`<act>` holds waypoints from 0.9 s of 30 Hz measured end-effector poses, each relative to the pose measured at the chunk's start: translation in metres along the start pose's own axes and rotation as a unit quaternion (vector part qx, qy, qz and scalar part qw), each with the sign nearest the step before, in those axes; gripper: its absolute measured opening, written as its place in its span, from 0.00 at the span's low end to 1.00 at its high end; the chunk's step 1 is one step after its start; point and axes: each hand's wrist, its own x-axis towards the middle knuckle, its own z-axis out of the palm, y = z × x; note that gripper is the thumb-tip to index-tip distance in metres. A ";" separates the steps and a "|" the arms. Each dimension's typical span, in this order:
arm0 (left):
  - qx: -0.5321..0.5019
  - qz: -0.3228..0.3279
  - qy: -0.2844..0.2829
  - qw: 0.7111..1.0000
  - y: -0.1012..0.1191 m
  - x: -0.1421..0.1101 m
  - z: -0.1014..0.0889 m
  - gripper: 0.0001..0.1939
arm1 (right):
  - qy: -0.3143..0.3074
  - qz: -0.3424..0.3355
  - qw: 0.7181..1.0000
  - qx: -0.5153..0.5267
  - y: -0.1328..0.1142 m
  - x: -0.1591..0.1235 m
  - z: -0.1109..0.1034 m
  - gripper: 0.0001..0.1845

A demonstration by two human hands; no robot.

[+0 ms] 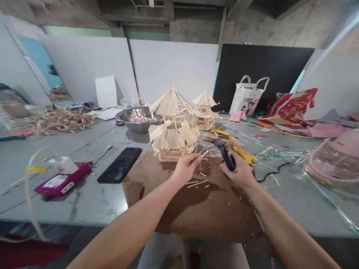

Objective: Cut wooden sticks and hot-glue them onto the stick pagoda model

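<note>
Pinched between the fingertips of my left hand [186, 168] is a short pale wooden stick [205, 153]. My right hand [239, 170] is closed around a dark blue tool [226, 155] whose exact kind I cannot make out; its darker end points up and away. Just beyond the left hand stands a model pavilion [174, 138] built of thin wooden sticks, with a pointed upper roof and a lower tier. Both hands are above a brown board [196, 213], where cut stick pieces [198, 184] lie. A yellow tool [245, 155] rests right behind my right hand.
A smaller stick pavilion [206, 112] and a metal bowl [140, 116] stand behind. To the left lie a black phone [120, 165], a magenta power strip [63, 181] and a stick pile [58, 121]. A paper bag [248, 95] and a pink-rimmed container [335, 160] are right.
</note>
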 end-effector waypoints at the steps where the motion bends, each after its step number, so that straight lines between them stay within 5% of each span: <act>1: -0.004 0.002 0.002 1.000 0.000 0.000 0.000 0.16 | -0.015 -0.005 0.999 -0.033 0.000 0.001 0.002 0.16; 12: 0.008 0.011 -0.044 0.999 0.000 -0.001 0.001 0.15 | -0.105 -0.041 0.989 -0.094 -0.007 0.000 0.010 0.26; 27: 0.009 0.001 -0.065 0.998 -0.010 0.001 0.002 0.09 | -0.111 -0.044 0.980 -0.159 -0.011 -0.005 0.013 0.24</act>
